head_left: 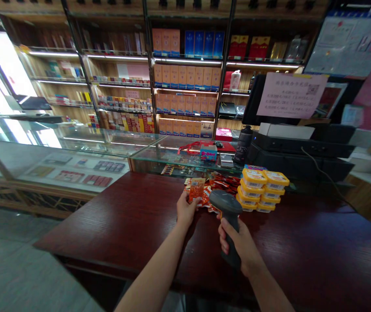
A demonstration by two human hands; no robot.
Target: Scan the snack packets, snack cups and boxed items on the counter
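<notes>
My left hand (187, 209) pinches a small orange snack packet (197, 189) and holds it upright above the dark red wooden counter (123, 221). My right hand (239, 245) grips the handle of a grey barcode scanner (226, 203), whose head points toward the packet. Just behind lies a pile of red and orange snack packets (221, 184). To its right stand stacked yellow-lidded tubs (263, 190).
A black cash register with a screen and a pink notice (291, 95) stands at the back right, a cable trailing over the counter. Glass display cases (84, 147) run along the left. Shelves of boxed goods (185, 78) fill the back wall. A dark bottle (243, 145) stands by the register.
</notes>
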